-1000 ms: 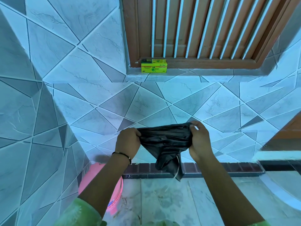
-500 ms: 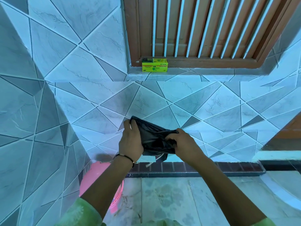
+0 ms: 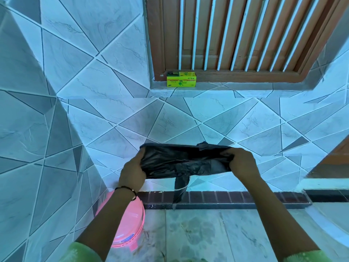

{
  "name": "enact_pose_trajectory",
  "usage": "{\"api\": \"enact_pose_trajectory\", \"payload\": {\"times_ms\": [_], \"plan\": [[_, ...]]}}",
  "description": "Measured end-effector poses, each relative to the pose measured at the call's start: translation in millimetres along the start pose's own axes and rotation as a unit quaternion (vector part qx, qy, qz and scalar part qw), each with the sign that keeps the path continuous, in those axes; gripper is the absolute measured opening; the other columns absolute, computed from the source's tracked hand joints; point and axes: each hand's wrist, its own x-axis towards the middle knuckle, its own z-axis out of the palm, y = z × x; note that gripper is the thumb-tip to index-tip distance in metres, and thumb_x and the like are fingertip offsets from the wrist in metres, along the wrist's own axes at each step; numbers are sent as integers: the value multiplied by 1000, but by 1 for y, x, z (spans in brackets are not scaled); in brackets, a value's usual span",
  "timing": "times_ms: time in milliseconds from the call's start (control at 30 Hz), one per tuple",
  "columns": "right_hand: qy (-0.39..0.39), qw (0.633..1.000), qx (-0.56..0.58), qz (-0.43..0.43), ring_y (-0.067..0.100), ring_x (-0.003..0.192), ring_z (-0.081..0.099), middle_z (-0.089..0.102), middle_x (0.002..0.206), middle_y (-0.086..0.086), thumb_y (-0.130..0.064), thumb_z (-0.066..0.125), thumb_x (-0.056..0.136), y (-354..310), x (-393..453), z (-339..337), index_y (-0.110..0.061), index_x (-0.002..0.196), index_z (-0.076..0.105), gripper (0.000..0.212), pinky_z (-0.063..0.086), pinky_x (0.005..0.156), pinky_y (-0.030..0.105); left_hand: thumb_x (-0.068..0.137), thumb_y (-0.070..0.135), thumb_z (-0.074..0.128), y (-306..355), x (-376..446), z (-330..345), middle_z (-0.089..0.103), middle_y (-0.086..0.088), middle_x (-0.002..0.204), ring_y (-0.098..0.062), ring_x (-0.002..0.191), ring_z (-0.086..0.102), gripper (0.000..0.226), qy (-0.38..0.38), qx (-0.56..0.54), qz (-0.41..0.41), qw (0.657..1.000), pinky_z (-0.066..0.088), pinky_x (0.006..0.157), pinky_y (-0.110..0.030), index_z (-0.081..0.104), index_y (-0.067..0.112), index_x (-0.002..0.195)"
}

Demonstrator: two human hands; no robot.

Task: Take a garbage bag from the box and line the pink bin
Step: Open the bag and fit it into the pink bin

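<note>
I hold a black garbage bag (image 3: 181, 160) stretched sideways in front of me, still partly folded, with a narrow tail hanging down from its middle. My left hand (image 3: 132, 172) grips its left end and my right hand (image 3: 240, 162) grips its right end. The pink bin (image 3: 128, 222) stands on the floor at the lower left, in the wall corner, partly hidden by my left forearm. The yellow-green bag box (image 3: 181, 79) sits on the window ledge above, far from both hands.
A tiled wall (image 3: 113, 118) faces me and a second tiled wall closes the left side. A wooden window with white bars (image 3: 226, 35) sits above the ledge. A dark brick skirting strip (image 3: 226, 197) runs along the floor edge. A raised step is at the right.
My hands have moved apart, pulling the bag from a small bunch into a wide band. The view has shifted slightly; the bin and box stay in place.
</note>
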Motion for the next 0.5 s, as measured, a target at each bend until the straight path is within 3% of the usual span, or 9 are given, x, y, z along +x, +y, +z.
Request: {"api": "enact_pose_trajectory", "payload": {"times_ms": [33,100,167,200,233,300,367,433,500], "plan": [[5,994,105,42,32,84,62,66,107,16,14,38,72,0,1,1,-14,97,71,50,53,79,37,75,-13,35,1,4,-2,64,-17,109,-37,99,60,64,3,-132,-58,990,50,82,-37,54,19,127],[-9,951,288,112,30,76,60,68,93,15,17,35,72,-3,1,3,-12,76,71,47,54,70,36,76,-16,31,11,6,-6,64,-15,98,-31,87,60,53,-10,-403,-196,894,52,74,-34,65,15,103],[-49,916,376,130,27,72,61,67,84,14,17,34,76,-13,-2,6,-14,70,68,46,51,66,31,80,-9,37,19,5,-10,62,-12,83,-26,72,54,36,-52,-538,-260,800,45,62,-27,66,8,92],[-63,907,396,130,26,70,61,67,82,15,15,34,78,-17,-4,9,-13,71,68,44,50,65,30,82,-1,45,22,5,-11,62,-12,78,-26,70,55,23,-66,-560,-261,784,45,60,-25,66,6,89],[-71,900,410,128,25,69,61,67,82,16,11,37,80,-21,-7,10,-12,72,68,40,51,65,31,83,8,55,25,4,-12,63,-13,77,-26,70,57,12,-71,-553,-246,793,47,59,-24,65,4,88],[-80,904,409,101,25,71,64,70,85,18,0,49,85,-25,-10,13,-11,74,69,25,54,71,37,76,24,72,24,1,-9,66,-9,85,-25,80,61,29,-52,-428,-157,888,49,67,-26,63,4,94],[-104,937,333,12,21,82,66,71,96,12,-19,66,82,-21,-12,13,-12,90,70,12,54,81,37,65,36,80,18,0,-5,61,-6,105,-27,92,60,62,-46,-141,-25,989,49,76,-31,53,9,114],[-147,977,118,-96,20,97,61,65,108,3,-27,72,76,-11,-7,11,-15,112,62,39,48,86,31,64,41,78,14,-2,-8,44,-6,129,-37,99,60,96,-61,77,48,994,49,79,-41,26,16,140],[-160,970,-103,-150,28,99,58,59,109,7,-20,64,80,-1,-3,9,-20,122,52,44,46,82,32,69,36,76,5,3,-12,35,-9,138,-43,96,61,105,-49,156,55,985,51,77,-46,7,19,147]]}}
